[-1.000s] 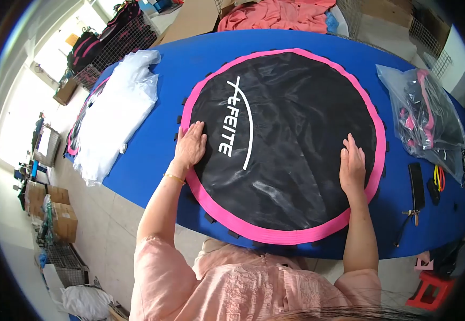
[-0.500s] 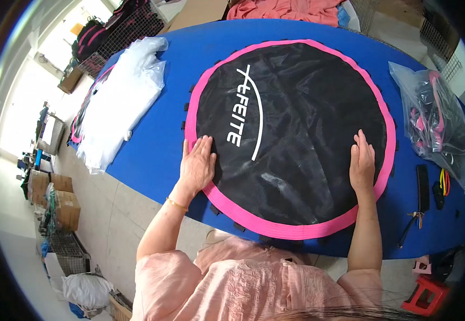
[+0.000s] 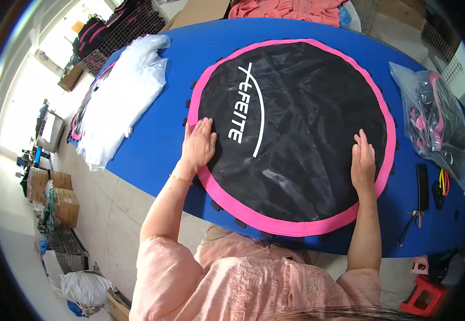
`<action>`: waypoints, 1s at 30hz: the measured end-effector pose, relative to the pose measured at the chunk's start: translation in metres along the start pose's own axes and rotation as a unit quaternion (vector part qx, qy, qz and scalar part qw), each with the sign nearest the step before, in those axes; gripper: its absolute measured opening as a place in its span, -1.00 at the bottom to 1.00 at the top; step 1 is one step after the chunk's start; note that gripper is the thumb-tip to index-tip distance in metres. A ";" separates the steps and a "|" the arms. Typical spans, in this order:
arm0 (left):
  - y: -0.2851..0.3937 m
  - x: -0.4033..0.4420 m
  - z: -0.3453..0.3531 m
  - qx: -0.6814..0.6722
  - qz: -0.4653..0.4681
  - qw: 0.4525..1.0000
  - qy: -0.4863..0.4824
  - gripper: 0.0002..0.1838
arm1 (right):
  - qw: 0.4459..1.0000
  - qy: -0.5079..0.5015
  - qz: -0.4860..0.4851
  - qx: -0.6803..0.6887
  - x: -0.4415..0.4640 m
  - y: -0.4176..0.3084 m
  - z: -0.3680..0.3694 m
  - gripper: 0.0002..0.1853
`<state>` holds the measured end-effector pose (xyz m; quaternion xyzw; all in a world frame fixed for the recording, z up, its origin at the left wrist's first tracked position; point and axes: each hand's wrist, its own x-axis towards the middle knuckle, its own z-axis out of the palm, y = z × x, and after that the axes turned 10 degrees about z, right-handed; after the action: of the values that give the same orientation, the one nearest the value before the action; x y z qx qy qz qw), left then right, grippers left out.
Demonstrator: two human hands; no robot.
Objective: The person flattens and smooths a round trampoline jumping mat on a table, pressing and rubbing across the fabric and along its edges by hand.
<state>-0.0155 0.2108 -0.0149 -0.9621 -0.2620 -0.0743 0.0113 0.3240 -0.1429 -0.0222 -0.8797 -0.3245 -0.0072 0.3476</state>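
Note:
A round black trampoline mat [image 3: 296, 134] with a pink border and white lettering lies flat on the blue table [image 3: 163, 134]. Short black tabs stick out around its edge. My left hand [image 3: 199, 144] rests flat on the mat's left side, across the pink border, fingers stretched out. On the right part of the black fabric lies my right hand [image 3: 363, 162], fingers extended and close together, just inside the border. Neither hand grips anything. Faint wrinkles run across the black fabric between the hands.
White plastic bags [image 3: 125, 101] lie at the table's left. A clear bag [image 3: 433, 117] with pink and black parts is on the right, near a black strap [image 3: 423, 187] and yellow and red loops [image 3: 444, 183]. A red stool [image 3: 424, 296] and cardboard boxes [image 3: 66, 207] stand on the floor.
My left hand has slid a little farther up along the mat's left edge, away from me. My right hand has hardly moved.

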 end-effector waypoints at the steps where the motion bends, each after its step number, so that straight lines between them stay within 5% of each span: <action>1: 0.007 -0.009 -0.003 -0.006 0.012 1.000 0.001 -0.42 | 1.000 0.000 0.003 0.001 0.000 -0.001 0.000 -0.41; 9: 0.049 -0.076 -0.028 -0.033 0.034 0.999 0.009 -0.41 | 1.000 -0.005 0.008 0.011 0.000 -0.008 -0.002 -0.42; 19: 0.000 -0.003 -0.004 -0.004 0.003 1.000 0.004 -0.41 | 0.999 0.010 -0.005 0.037 -0.002 -0.006 -0.001 -0.45; 30: 0.043 -0.067 -0.020 -0.040 0.030 0.999 0.008 -0.40 | 1.000 -0.006 0.005 -0.001 -0.001 -0.008 -0.002 -0.40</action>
<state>-0.0531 0.1385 -0.0040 -0.9687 -0.2293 -0.0920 -0.0231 0.3191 -0.1400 -0.0163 -0.8814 -0.3225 -0.0007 0.3452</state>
